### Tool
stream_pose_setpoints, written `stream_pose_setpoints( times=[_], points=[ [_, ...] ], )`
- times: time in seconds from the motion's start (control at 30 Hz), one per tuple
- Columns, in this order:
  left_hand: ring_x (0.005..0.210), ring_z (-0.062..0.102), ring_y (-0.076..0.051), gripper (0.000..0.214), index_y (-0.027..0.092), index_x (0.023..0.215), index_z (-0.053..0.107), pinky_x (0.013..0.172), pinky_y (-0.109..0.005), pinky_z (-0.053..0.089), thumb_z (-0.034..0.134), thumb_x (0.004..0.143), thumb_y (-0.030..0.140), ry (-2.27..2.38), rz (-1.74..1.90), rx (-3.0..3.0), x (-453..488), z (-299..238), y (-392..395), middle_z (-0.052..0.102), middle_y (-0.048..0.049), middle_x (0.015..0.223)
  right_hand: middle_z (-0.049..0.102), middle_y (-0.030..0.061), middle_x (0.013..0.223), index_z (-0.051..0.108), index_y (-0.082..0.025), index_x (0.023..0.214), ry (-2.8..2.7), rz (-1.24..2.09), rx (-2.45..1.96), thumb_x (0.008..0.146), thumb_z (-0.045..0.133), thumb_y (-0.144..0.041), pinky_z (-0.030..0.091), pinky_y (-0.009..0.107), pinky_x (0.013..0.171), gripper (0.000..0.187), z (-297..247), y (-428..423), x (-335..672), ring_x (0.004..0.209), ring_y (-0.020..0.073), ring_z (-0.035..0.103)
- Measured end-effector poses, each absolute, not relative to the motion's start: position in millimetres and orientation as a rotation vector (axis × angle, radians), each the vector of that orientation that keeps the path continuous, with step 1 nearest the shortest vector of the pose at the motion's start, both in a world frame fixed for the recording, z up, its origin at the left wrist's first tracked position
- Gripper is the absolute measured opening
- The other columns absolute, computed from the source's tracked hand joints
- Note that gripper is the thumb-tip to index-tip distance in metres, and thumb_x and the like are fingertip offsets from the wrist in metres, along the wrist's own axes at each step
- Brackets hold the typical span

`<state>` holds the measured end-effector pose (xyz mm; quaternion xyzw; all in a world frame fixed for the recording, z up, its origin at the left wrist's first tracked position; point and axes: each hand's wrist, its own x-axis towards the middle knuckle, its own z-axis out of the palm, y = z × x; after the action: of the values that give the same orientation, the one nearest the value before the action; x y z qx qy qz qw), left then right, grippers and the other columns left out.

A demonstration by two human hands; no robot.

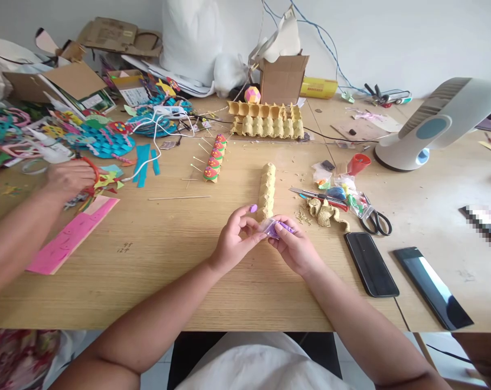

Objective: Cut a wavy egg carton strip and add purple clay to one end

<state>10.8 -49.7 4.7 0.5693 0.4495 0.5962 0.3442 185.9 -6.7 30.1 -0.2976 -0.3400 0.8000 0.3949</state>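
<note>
Both my hands are at a small clear plastic bag (274,228) of purple modelling clay, above the table near its middle. My left hand (236,238) pinches the bag's left edge between thumb and finger. A small purple lump of clay (253,208) sits by the tip of a raised finger of that hand. My right hand (294,246) grips the bag's right side, thumb on top. Just beyond lies a strip of egg-carton cups (268,181), bumps upward; the bag and fingers partly cover its near end.
At left another person's hand (69,179) holds orange-handled scissors (94,165) near a pink board (77,233). A painted egg-carton caterpillar (215,158) lies farther back. To the right are a utility knife (322,198), black scissors (375,221), a phone (371,264) and a fan (432,122).
</note>
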Motion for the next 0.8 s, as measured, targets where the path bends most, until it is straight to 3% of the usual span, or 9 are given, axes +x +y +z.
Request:
stream_pose_setpoints(
  times=[0.13,0.3,0.47,0.6,0.8],
  points=[
    [0.081,0.066,-0.013,0.061,0.024,0.14,0.048,0.081,-0.027,0.052,0.079,0.088,0.026,1.167,1.498,1.358,13,7,-50,0.068,0.0029,0.084,0.071,-0.0004,0.087,0.075,-0.024,0.087,-0.93,1.906,-0.83,0.071,0.092,-0.044,0.05,0.026,0.077,0.031,29,-5,186,0.08,0.013,0.06],
    [0.079,0.065,-0.013,0.052,0.023,0.134,0.049,0.079,-0.027,0.052,0.076,0.089,0.026,1.176,1.47,1.361,12,9,-50,0.065,0.0035,0.081,0.066,-0.0003,0.075,0.073,-0.021,0.08,-1.157,1.705,-0.952,0.075,0.086,-0.054,0.047,0.027,0.065,0.036,31,0,192,0.067,0.0128,0.055],
    [0.079,0.065,-0.012,0.05,0.023,0.133,0.05,0.082,-0.028,0.053,0.076,0.09,0.024,1.15,1.428,1.502,8,10,-49,0.065,0.0035,0.082,0.072,0.002,0.081,0.074,-0.022,0.087,-1.378,1.758,-0.928,0.07,0.091,-0.047,0.05,0.03,0.067,0.035,38,5,199,0.07,0.0153,0.062],
    [0.089,0.07,-0.015,0.06,0.023,0.14,0.046,0.089,-0.032,0.055,0.078,0.089,0.025,1.067,1.377,1.436,10,10,-50,0.071,-0.0005,0.092,0.072,0.0016,0.078,0.073,-0.021,0.082,-1.37,1.76,-0.901,0.075,0.088,-0.046,0.051,0.031,0.067,0.029,39,5,199,0.068,0.0145,0.062],
    [0.087,0.072,-0.015,0.05,0.022,0.135,0.05,0.085,-0.029,0.056,0.073,0.091,0.024,1.071,1.399,1.308,14,10,-49,0.073,-0.0009,0.089,0.072,0.0014,0.075,0.072,-0.02,0.083,-1.353,1.81,-0.903,0.075,0.088,-0.049,0.051,0.031,0.069,0.034,38,-1,192,0.068,0.0143,0.063]
  ],
)
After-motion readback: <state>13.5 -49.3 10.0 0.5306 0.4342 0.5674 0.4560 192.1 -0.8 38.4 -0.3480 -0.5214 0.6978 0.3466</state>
